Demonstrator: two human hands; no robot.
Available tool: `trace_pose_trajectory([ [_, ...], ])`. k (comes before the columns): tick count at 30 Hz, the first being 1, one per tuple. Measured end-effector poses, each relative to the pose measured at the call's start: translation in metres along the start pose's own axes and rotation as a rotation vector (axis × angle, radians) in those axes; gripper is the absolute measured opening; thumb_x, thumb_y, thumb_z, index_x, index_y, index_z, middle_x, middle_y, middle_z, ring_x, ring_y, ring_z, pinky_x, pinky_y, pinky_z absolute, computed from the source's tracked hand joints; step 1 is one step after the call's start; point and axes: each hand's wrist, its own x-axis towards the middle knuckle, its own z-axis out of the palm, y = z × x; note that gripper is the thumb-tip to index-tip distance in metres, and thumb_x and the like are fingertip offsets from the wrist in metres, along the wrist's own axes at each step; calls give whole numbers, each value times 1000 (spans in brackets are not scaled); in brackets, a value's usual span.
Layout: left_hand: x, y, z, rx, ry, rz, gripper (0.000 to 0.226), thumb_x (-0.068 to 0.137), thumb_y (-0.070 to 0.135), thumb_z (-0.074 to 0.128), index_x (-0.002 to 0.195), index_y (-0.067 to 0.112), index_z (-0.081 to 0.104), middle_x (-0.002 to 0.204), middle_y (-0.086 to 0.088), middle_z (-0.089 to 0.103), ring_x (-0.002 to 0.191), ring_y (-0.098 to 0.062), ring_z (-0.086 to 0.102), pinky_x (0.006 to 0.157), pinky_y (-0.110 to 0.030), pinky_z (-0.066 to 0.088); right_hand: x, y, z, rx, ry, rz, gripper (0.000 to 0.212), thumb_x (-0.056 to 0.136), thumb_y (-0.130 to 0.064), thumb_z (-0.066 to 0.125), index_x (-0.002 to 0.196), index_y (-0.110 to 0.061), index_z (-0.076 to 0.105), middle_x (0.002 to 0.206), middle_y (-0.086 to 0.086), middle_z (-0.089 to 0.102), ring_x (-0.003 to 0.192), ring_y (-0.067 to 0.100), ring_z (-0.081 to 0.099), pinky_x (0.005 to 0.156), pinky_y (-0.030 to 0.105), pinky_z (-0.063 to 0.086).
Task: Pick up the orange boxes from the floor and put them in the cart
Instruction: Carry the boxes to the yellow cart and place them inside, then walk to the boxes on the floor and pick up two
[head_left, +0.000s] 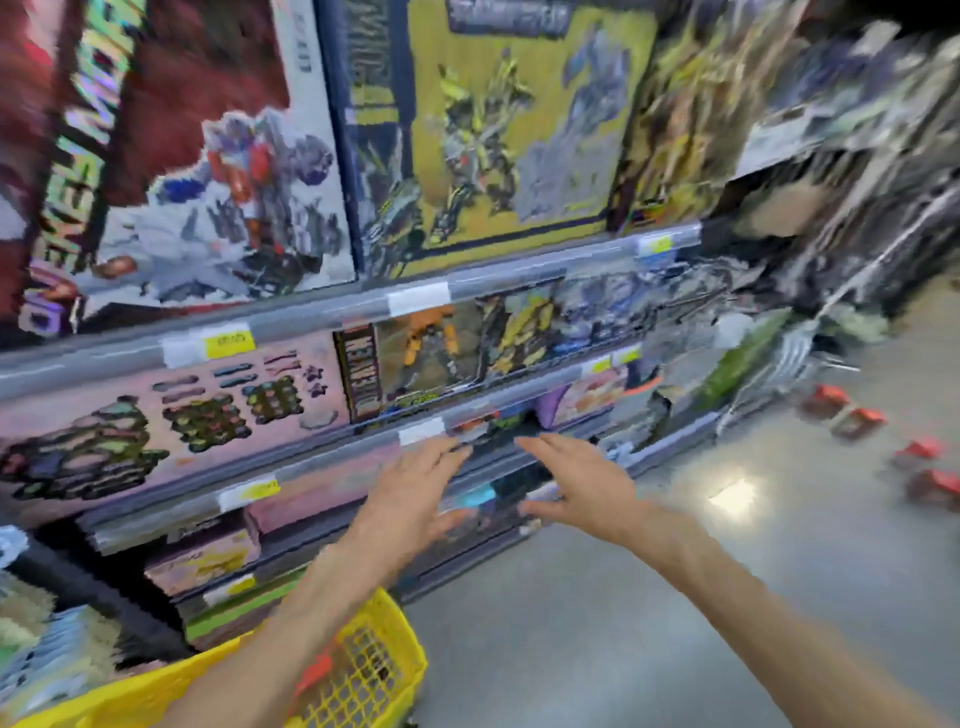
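We hold both hands out, fingers spread and empty: left hand (415, 491), right hand (582, 486). The orange boxes (872, 426) lie on the floor (649, 597) far right. The yellow cart (363, 670) sits near left, below the shelves (311, 312).

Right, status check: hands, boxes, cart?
Left hand and right hand open, empty. Orange boxes on floor, far right. Yellow cart below. Path clear.

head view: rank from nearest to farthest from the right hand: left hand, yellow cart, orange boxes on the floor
1. left hand, just to its left, in front of the shelves.
2. yellow cart, below and to the left, under the left forearm.
3. orange boxes, far right on the floor, beyond the right hand.
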Motion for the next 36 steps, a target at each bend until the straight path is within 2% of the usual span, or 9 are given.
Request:
trace_pose_trajectory([
  [2, 48, 39, -11, 27, 5, 112, 75, 87, 60, 61, 147, 22, 37, 151, -4, 41, 138, -27, 40, 111, -45, 38, -33, 33, -47, 11, 82, 83, 83, 84, -71, 50, 149, -21, 36, 142, 7, 50, 130, 26, 46, 106, 39, 40],
  [4, 93, 79, -13, 9, 8, 215, 78, 88, 65, 54, 150, 25, 30, 154, -2, 37, 141, -25, 35, 112, -47, 35, -69, 68, -85, 19, 159, 166, 76, 84, -67, 56, 143, -20, 43, 134, 6, 56, 121, 27, 54, 98, 40, 46],
  [9, 200, 195, 0, -30, -5, 442, 84, 85, 63, 61, 151, 24, 28, 156, -2, 35, 141, -24, 33, 115, -42, 31, -161, 160, -157, -46, 306, 328, 78, 85, -67, 57, 145, -19, 42, 134, 6, 57, 121, 24, 53, 98, 31, 40],
  [13, 281, 288, 30, -26, -40, 560, 82, 84, 72, 48, 151, 28, 29, 153, 0, 37, 140, -22, 35, 114, -43, 32, -238, 243, -190, -84, 340, 493, 76, 87, -58, 63, 148, -21, 39, 138, 6, 54, 124, 25, 50, 99, 30, 36],
  [16, 338, 355, 57, -58, -67, 606, 81, 87, 70, 51, 152, 31, 26, 156, 1, 33, 142, -21, 32, 115, -43, 30, -293, 303, -213, -92, 346, 601, 77, 88, -58, 61, 150, -24, 33, 140, 8, 51, 125, 28, 50, 101, 39, 40],
  [20, 402, 436, 90, -56, -71, 663, 82, 87, 71, 50, 152, 27, 26, 154, 1, 34, 141, -19, 32, 114, -39, 30, -357, 371, -245, -142, 344, 740, 78, 88, -56, 63, 151, -22, 32, 140, 5, 50, 124, 27, 50, 96, 33, 36],
  [24, 467, 503, 128, -85, -78, 732, 87, 82, 77, 35, 150, 24, 33, 152, -2, 38, 140, -22, 35, 112, -38, 30, -402, 444, -261, -149, 331, 836, 81, 81, -72, 54, 146, -28, 33, 131, 2, 55, 114, 27, 55, 93, 44, 46],
  [31, 595, 583, 214, -113, -117, 841, 78, 86, 65, 57, 149, 26, 32, 148, 1, 43, 138, -21, 38, 111, -37, 34, -427, 582, -279, -164, 342, 979, 82, 83, -61, 64, 150, -24, 33, 131, 6, 57, 119, 28, 53, 98, 44, 45],
  [36, 714, 633, 266, -120, -149, 872, 81, 84, 72, 46, 148, 24, 35, 148, -2, 43, 137, -23, 40, 112, -41, 36, -427, 698, -301, -176, 335, 1047, 89, 74, -73, 45, 144, -19, 43, 123, 5, 61, 114, 28, 58, 97, 41, 47],
])
